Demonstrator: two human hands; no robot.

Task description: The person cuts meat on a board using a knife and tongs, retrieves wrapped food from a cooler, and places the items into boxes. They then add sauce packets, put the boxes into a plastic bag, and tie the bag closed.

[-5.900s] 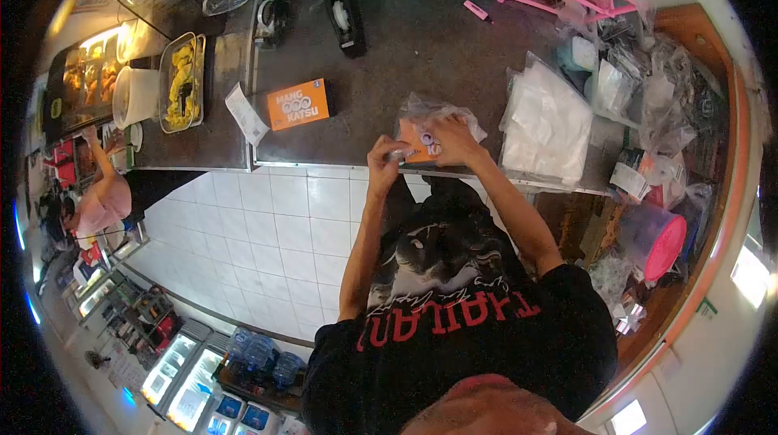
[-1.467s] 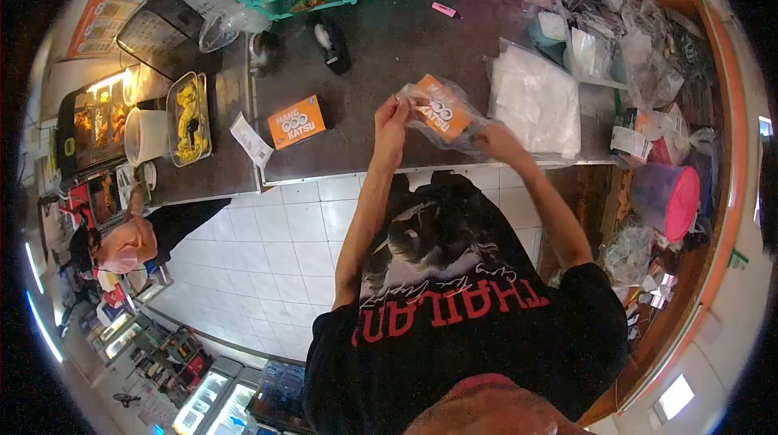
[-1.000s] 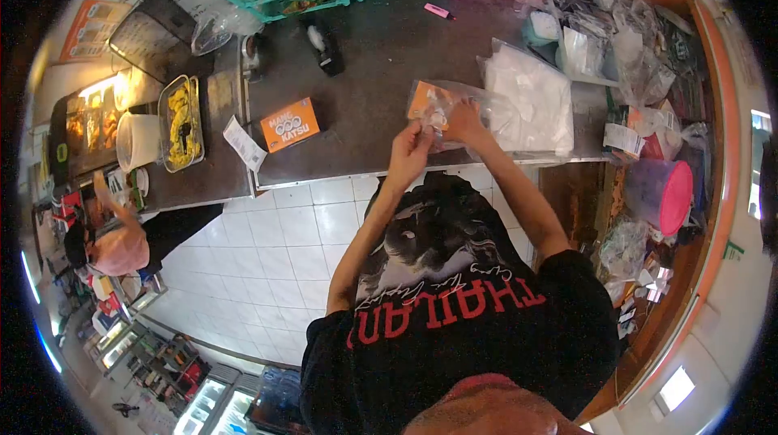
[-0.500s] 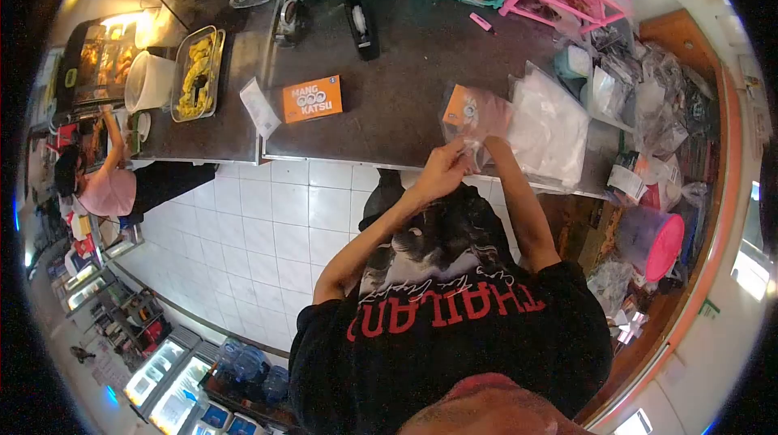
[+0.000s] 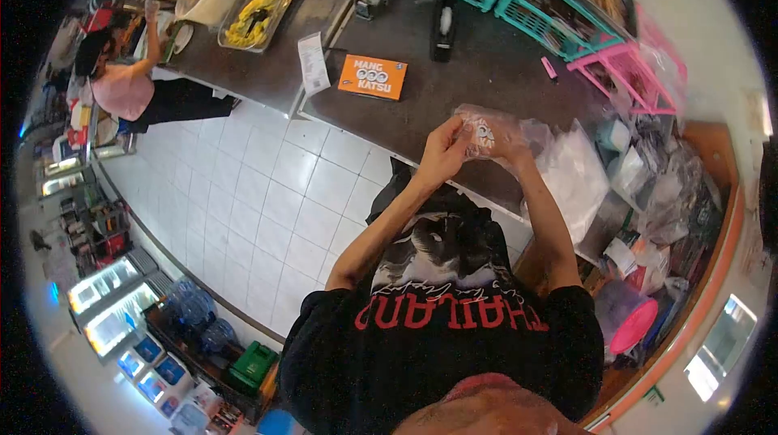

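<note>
Above the counter's front edge, my left hand (image 5: 444, 150) pinches the left side of a clear plastic bag (image 5: 480, 120) with white lettering. My right hand (image 5: 509, 141) is at the bag's right side, with its fingers behind or inside the plastic; I cannot tell which, nor exactly how they are bent. A stack of clear plastic bags (image 5: 574, 184) lies just right of my right hand. To the left, an orange box (image 5: 372, 77) printed "MANG KATSU" lies on the dark counter (image 5: 389, 123), beside a white paper slip (image 5: 313, 63).
A black tape dispenser (image 5: 442, 30), pink marker (image 5: 549, 68), teal baskets (image 5: 559, 17) and a pink basket (image 5: 624, 78) line the back. A tray of yellow food (image 5: 261, 9) sits at left. Another person (image 5: 121, 93) works farther left. Bundled plastic (image 5: 668, 184) crowds the right.
My view has turned right, shifting the counter scene. My hands have lifted the bag and spread it between them; the orange seen at the bag before no longer shows clearly.
</note>
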